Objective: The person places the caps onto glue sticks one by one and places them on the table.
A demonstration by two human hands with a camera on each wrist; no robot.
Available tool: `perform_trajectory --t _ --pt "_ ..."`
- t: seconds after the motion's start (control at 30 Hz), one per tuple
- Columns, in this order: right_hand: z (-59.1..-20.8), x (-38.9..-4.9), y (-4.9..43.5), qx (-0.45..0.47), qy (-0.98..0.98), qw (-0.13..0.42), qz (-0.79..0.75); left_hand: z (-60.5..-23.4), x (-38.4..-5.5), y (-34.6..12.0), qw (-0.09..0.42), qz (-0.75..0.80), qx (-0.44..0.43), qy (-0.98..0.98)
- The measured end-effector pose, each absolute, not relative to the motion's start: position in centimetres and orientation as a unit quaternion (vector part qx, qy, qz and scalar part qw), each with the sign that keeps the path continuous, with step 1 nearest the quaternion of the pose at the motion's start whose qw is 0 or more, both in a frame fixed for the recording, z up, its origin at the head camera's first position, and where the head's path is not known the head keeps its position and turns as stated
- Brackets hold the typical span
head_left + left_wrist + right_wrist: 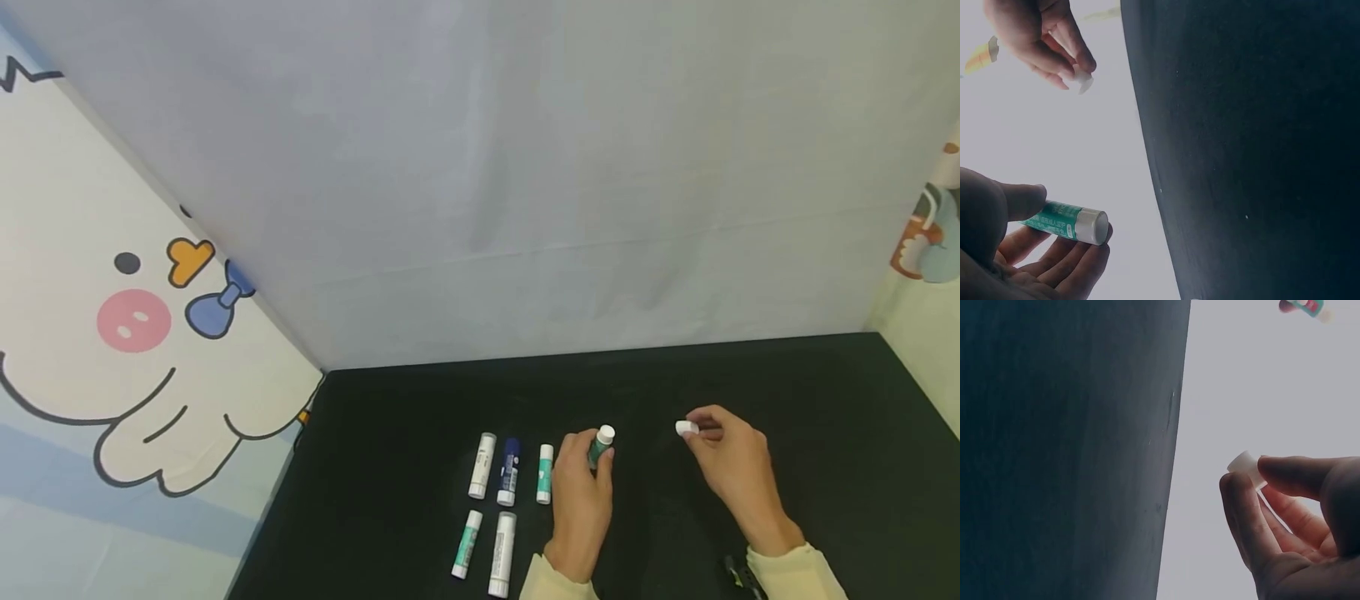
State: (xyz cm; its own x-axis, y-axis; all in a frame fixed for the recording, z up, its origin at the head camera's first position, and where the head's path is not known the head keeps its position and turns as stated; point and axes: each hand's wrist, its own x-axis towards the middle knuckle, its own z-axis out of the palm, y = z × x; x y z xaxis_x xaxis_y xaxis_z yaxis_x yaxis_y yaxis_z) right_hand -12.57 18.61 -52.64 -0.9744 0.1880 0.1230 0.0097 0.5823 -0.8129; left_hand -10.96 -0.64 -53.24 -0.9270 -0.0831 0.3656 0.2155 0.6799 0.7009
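A green glue stick (598, 452) with a white end is held in my left hand (581, 504), tilted up over the black table. The left wrist view shows the thumb across the green label of this glue stick (1060, 219), with the other fingers beneath it and its white end pointing outward. To the right, my right hand (738, 471) pinches a small white cap (686, 427) between thumb and fingertips. Up close in the right wrist view, the cap (1246, 467) is a short cylinder, apart from the glue stick.
Several glue sticks lie in two rows left of my left hand: a white one (483, 465), a dark blue one (509, 471), a teal one (544, 475), and in front a green one (467, 546) and a long white one (502, 554). A pale curtain (585, 208) hangs behind the black table (375, 417).
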Motion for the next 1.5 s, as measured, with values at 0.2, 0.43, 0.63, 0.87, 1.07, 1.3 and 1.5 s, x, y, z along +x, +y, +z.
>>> perform_trajectory --t 0.2,0.43,0.63,0.87,1.07,1.3,1.5 --pt "-52.4 -12.1 17.9 -0.046 -0.883 0.097 0.457 -53.2 -10.0 -0.8 0.179 -0.4 -0.033 -0.898" --pt "-51.9 -11.8 17.0 -0.036 -0.879 0.1 0.464 -53.3 -9.4 -1.1 0.191 -0.395 -0.04 -0.897" --pt "-51.3 -11.3 16.0 -0.01 -0.872 0.104 0.477 -53.3 -8.8 -1.6 0.191 -0.397 -0.042 -0.897" --pt "-50.7 -10.8 15.0 0.01 -0.863 0.078 0.499 -53.5 -8.2 -2.1 0.189 -0.397 -0.037 -0.898" --pt "-50.2 -10.3 14.2 0.015 -0.857 0.065 0.511 -53.7 -7.9 -2.4 0.197 -0.388 -0.039 -0.9" --pt "-49.8 -10.0 13.5 0.026 -0.848 0.055 0.527 -54.0 -7.5 -2.7 0.19 -0.384 -0.031 -0.903" --pt "-49.7 -9.8 13.1 0.035 -0.84 0.034 0.54 -54.2 -7.1 -2.9 0.19 -0.386 -0.03 -0.902"
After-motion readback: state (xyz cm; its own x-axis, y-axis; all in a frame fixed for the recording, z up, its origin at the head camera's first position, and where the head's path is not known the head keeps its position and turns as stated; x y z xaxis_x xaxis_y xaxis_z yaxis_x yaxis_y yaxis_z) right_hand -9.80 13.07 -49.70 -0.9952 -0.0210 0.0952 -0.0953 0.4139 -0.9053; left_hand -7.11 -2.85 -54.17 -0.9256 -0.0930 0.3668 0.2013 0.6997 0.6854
